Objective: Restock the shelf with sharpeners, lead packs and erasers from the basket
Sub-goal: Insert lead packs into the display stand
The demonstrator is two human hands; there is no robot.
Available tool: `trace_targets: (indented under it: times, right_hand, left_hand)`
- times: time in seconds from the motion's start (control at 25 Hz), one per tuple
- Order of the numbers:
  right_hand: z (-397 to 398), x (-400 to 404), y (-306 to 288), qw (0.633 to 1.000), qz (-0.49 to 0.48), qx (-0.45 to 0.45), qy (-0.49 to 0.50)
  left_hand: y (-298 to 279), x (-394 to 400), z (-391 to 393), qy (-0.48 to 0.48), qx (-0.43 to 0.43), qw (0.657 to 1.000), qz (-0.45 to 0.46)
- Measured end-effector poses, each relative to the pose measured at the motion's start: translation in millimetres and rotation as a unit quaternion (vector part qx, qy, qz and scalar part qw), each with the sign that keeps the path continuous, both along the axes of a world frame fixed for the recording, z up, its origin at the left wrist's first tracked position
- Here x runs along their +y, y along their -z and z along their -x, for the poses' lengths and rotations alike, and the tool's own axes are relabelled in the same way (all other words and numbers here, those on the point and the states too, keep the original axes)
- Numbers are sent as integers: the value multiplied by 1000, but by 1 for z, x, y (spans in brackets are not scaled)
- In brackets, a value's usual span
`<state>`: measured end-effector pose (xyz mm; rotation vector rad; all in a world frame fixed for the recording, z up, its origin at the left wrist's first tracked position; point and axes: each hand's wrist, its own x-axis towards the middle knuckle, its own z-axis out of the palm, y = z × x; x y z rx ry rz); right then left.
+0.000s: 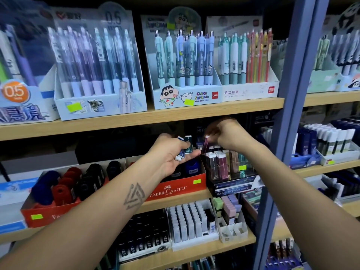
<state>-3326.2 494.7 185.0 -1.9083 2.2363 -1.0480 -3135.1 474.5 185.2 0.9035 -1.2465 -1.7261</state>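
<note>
My left hand (171,152) grips a small bundle of slim packs (185,147), white, blue and teal, above a red Faber-Castell box (175,187) on the middle shelf. My right hand (226,133) pinches one dark purple slim pack (205,144) by its top, its lower end over the dark display box (233,184) of similar upright packs in purple, pink and teal. Another red box (48,213) at the left holds red, blue and black sharpeners (64,186). The basket is out of view.
Pen display boxes (187,75) fill the upper shelf. The lower shelf carries white packs (191,219), black packs (144,232) and pastel erasers (229,207). A blue-grey upright post (288,114) divides this bay from more stock on the right.
</note>
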Motion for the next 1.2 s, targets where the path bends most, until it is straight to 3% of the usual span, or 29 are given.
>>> trace_targets:
  times: [0.24, 0.48, 0.64, 0.76, 0.84, 0.92, 1.08, 1.2]
  right_hand:
    - [-1, 0, -4, 999, -35, 7, -7]
    - [-20, -3, -8, 986, -114, 123, -8]
    - [-20, 5, -10, 985, -136, 99, -30]
    - [-16, 27, -12, 997, -40, -6, -72]
    - [-16, 46, -11, 978, -5, -166, -126]
    - [-12, 59, -10, 951, -7, -265, -160]
    - [0, 75, -10, 940, -18, -292, -174]
    - [17, 86, -12, 934, 31, -329, -137]
  left_hand:
    - [2, 9, -8, 34, 2, 999, -15]
    - [9, 13, -7, 47, 30, 998, -29]
    - [15, 14, -8, 53, 29, 998, -24]
    - [15, 25, -7, 82, 32, 996, 3]
    - [13, 34, -2, 93, 36, 995, 20]
    - [13, 41, 5, 98, 39, 994, 36]
    - [12, 53, 15, 113, 22, 992, 47]
    - [5, 54, 17, 107, 20, 994, 21]
